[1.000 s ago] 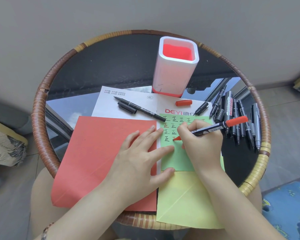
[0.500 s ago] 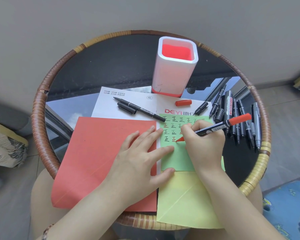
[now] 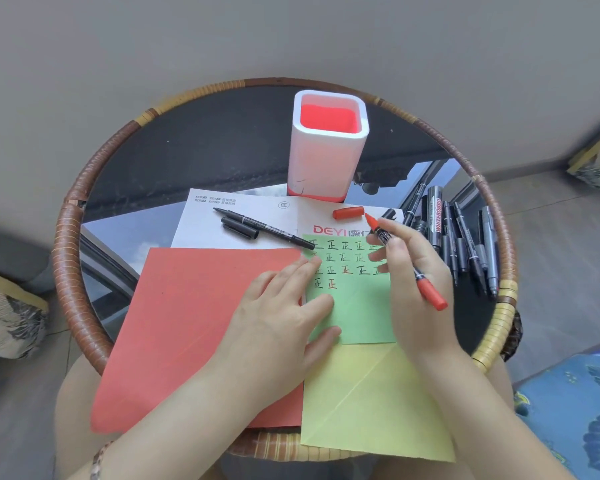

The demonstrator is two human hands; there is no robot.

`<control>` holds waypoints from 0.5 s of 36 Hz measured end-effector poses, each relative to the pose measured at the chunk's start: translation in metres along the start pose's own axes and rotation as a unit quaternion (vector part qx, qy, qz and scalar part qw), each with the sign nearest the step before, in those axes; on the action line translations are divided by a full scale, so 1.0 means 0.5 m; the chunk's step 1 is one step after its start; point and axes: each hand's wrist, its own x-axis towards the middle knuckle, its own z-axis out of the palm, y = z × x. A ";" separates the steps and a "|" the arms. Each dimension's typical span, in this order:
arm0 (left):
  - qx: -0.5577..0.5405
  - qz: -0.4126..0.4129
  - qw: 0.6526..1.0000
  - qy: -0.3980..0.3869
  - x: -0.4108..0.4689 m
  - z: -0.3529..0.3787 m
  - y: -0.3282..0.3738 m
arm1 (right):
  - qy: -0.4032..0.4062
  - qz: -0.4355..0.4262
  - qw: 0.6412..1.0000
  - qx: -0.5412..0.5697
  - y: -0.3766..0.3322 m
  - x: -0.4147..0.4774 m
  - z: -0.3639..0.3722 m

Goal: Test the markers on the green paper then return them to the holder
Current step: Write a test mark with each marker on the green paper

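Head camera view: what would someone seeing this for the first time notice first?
The right hand grips an uncapped red marker, its tip pointing toward a loose red cap on the white sheet. The left hand lies flat across the red paper and the green paper. Behind them stands the white holder, with no markers showing inside.

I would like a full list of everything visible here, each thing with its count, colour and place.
holder: one, white with red inside, table's far side
red marker: one, uncapped, in right hand
red cap: one, on white sheet near holder
black marker: one, uncapped, on white sheet
dark markers: several, black and grey, table's right side
green paper: one, centre, marked with characters
red paper: one, left
yellow paper: one, near edge
table: one, round, dark top
left hand: flat on the papers
right hand: grips red marker
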 end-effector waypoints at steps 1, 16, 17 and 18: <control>-0.007 0.004 1.000 -0.001 0.001 0.004 -0.001 | -0.019 -0.026 0.999 -0.038 -0.002 -0.003 -0.013; -0.046 0.000 0.999 0.011 -0.007 0.021 -0.009 | -0.103 -0.084 0.860 -0.492 0.026 0.122 -0.066; -0.046 0.000 0.999 0.012 -0.007 0.021 -0.009 | -0.113 -0.073 0.845 -0.518 0.029 0.129 -0.059; -0.047 0.000 0.999 0.013 -0.007 0.021 -0.009 | -0.121 -0.065 0.832 -0.538 0.032 0.136 -0.053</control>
